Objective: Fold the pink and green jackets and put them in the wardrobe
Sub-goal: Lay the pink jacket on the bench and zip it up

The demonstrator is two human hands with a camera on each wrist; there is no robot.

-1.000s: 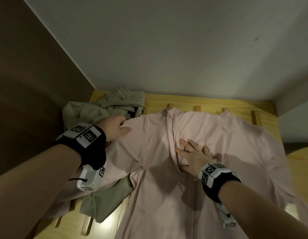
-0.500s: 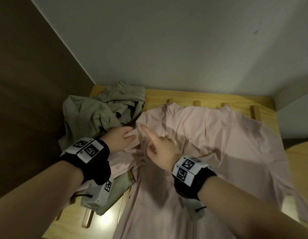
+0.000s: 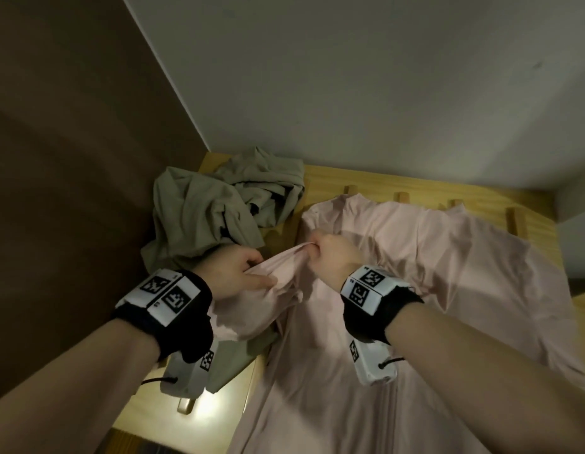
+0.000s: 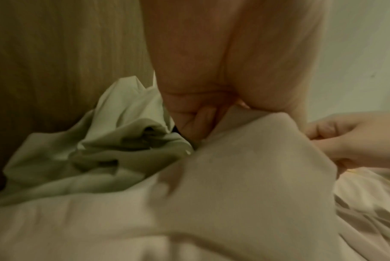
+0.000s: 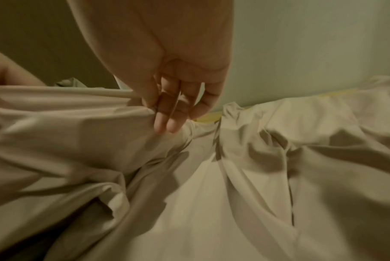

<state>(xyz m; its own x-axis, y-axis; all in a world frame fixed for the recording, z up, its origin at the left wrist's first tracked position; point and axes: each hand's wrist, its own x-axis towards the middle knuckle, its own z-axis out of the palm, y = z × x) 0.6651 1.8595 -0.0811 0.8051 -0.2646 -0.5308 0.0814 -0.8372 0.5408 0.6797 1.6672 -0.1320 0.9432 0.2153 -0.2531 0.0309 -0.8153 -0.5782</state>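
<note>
The pink jacket point(image 3: 415, 273) lies spread front-up on a slatted wooden bed frame point(image 3: 366, 181), collar toward the wall. Its left shoulder and sleeve are lifted into a taut ridge between my hands. My left hand point(image 3: 242, 273) grips the sleeve end of that ridge, and my right hand point(image 3: 327, 249) pinches the shoulder end. The left wrist view shows the pink fabric point(image 4: 245, 167) bunched under my left hand point(image 4: 203, 123). In the right wrist view my right hand point(image 5: 165, 109) pinches a fold of pink fabric point(image 5: 100, 127). The green jacket point(image 3: 219, 211) lies crumpled in the bed's far left corner.
A brown panel point(image 3: 71, 191) runs along the left side and a pale wall point(image 3: 382, 93) stands behind the bed. Part of the green jacket point(image 3: 232, 362) lies under the pink sleeve near my left wrist. Bare slats point(image 3: 186, 404) show at the lower left.
My right hand left the jacket's chest, crossed left and took hold of the pink shoulder. My left hand kept its grip, and the sleeve fabric has risen off the bed.
</note>
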